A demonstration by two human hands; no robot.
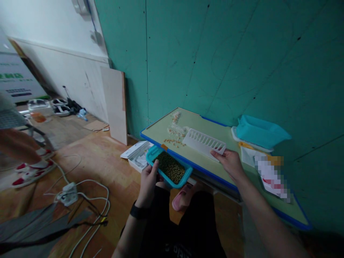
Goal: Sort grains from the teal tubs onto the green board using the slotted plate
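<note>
My left hand (148,180) is closed on the near left side of a turquoise plastic basin (189,172), thumb over its rim. The basin is at the table's front edge, with dark green and yellowish beans (172,167) inside. My right hand (230,163) grips the right end of a white slotted plastic tray (197,146), thumb on top. That tray lies over the pale green table (215,129); I cannot tell whether it rests flat. To its left are scattered tan beans (174,141) and small clear bits (176,128).
Another turquoise basin (262,132) sits on a white tray at the table's right, near a yellow cloth (246,145) and a blurred packet (272,179). A white box (137,161) is beside the table. A power strip (68,194) with cables and another person's legs (24,147) are left.
</note>
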